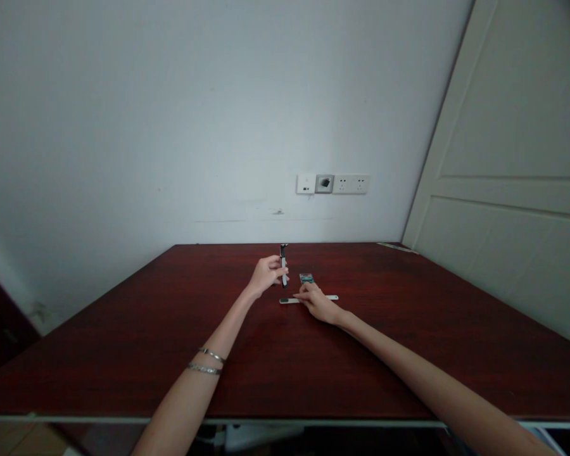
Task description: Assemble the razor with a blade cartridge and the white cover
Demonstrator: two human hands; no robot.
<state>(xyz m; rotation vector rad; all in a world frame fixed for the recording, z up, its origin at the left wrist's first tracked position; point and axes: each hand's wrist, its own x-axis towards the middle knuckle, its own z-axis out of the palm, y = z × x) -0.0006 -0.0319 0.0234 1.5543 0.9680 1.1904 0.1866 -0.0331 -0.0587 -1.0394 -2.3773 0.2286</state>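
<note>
The left hand (266,273) holds a slim razor-like tool (284,270) upright above the desk (247,380), gripping it between thumb and fingers, with its dark head at the top and its pale handle running down past the fingertips. Two silver bracelets (205,368) circle that forearm.

The right hand (319,305) is low over the desk with its fingers bunched close together, lying across the middle of a flat white strip (332,297); whether they pinch the strip or only rest on it cannot be told. The strip lies roughly parallel to the desk's far edge, its dark-patched end toward the left edge and its other end, with a small hole, toward the right edge. Just beyond the right fingertips, on the far-edge side, is a small clear packet (306,278) with bluish markings, its near end hidden by the hand. A thin pale piece (397,247) lies at the far right corner.
</note>
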